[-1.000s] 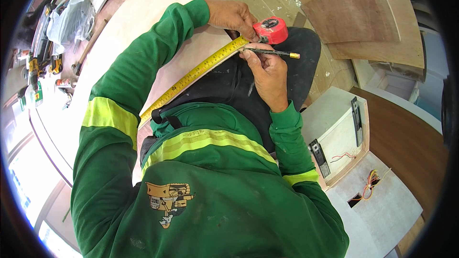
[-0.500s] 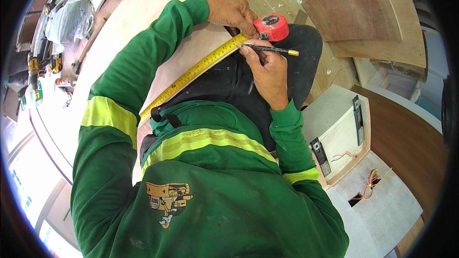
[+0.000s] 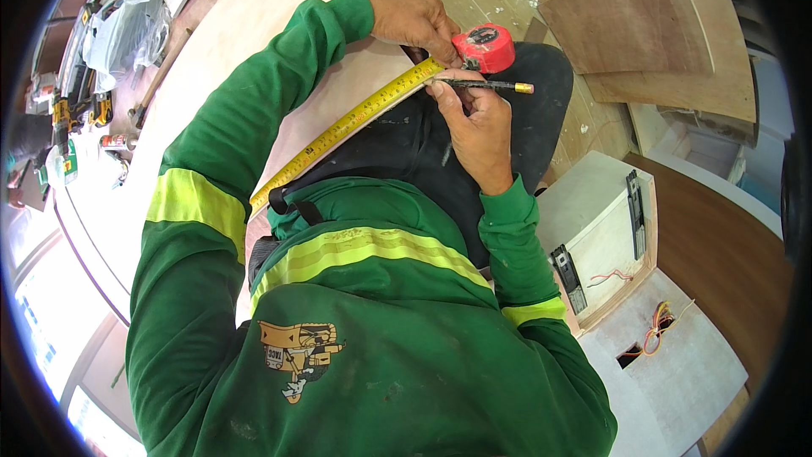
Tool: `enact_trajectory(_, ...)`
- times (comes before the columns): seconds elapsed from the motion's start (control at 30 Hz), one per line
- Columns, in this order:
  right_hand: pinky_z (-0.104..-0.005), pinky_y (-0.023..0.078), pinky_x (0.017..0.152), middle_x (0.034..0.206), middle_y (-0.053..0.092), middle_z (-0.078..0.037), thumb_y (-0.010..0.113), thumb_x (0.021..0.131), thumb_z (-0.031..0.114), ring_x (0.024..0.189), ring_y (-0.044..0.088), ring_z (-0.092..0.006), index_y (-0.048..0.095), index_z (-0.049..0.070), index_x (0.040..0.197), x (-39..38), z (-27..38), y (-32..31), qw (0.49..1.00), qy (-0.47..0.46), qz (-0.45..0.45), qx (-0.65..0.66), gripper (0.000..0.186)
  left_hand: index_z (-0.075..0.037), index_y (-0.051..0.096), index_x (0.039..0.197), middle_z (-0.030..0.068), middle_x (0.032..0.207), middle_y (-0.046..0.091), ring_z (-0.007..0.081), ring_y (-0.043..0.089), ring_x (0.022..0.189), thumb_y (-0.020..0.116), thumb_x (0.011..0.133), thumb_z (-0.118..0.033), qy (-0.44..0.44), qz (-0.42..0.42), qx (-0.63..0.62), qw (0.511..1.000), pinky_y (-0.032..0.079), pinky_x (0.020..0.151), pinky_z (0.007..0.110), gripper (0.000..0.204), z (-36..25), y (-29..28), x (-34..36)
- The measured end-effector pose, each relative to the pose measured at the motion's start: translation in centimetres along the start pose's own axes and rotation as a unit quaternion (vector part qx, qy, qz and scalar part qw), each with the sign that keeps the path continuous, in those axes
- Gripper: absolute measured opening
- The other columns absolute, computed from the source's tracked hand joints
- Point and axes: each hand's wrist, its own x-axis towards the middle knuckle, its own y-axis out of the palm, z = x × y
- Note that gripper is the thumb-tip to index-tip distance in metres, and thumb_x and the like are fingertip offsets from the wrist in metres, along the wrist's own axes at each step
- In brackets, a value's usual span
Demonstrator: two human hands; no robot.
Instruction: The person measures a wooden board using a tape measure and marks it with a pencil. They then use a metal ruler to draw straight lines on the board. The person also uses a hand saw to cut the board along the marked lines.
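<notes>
A yellow tape measure blade [image 3: 347, 125] lies stretched along the edge of a pale plywood panel [image 3: 288, 59] that rests over my lap. Its red case [image 3: 486, 48] sits at the far end, above my dark-trousered knee. My left hand [image 3: 412, 21] is closed at the mouth of the case, thumb and fingers pinching there; part of its grip is hidden. Between the fingertips of my right hand [image 3: 480, 129] is a dark pencil [image 3: 486, 84], its eraser end pointing right and its tip close to the blade and the panel edge.
At the right stands a pale wooden box [image 3: 596, 228] with black drawer slides; beside it a grey panel [image 3: 677, 364] has coloured wires coming out. Plywood sheets [image 3: 626, 25] lean at the upper right. A clear plastic bag [image 3: 127, 30], a hammer [image 3: 152, 89] and a yellow-black power drill [image 3: 63, 123] lie at left.
The pencil has tilted slightly, its eraser end a little higher. Both hands and the tape measure stay nearly in place, and the whole view has shifted slightly.
</notes>
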Motion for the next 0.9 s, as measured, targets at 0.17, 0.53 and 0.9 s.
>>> enact_trajectory(0.17,-0.0282,0.057,0.084,0.100,0.078,-0.008,0.072,0.101,0.007,0.091,0.072,-0.0106,0.073,-0.006,0.117,-0.17,-0.30,0.14,0.999,0.010,-0.010,0.045,0.021,0.012,0.076,0.088,0.0044,0.105,0.069,0.0134,0.062,0.094,0.077,0.098,-0.016,-0.007,0.001,-0.017,1.000,0.051,0.088,0.031,0.029,0.22,0.03,0.21)
enact_trajectory(0.53,-0.0288,0.057,0.084,0.099,0.078,-0.010,0.073,0.101,0.008,0.091,0.071,-0.0098,0.074,-0.006,0.117,0.17,0.18,0.10,1.000,0.002,0.001,-0.014,0.021,0.013,0.076,0.090,0.0049,0.106,0.069,0.0135,0.062,0.092,0.075,0.098,-0.014,0.003,0.006,0.000,1.000,0.052,0.085,0.031,0.028,0.09,-0.09,0.12)
enact_trajectory(0.9,-0.0304,0.058,0.084,0.098,0.078,-0.010,0.073,0.100,0.009,0.088,0.073,-0.0118,0.074,-0.006,0.117,0.18,0.03,0.22,1.000,-0.006,-0.008,-0.007,0.022,0.012,0.076,0.088,0.0047,0.107,0.069,0.0129,0.061,0.092,0.075,0.098,-0.015,-0.005,0.004,-0.007,1.000,0.051,0.086,0.030,0.029,-0.16,0.04,-0.06)
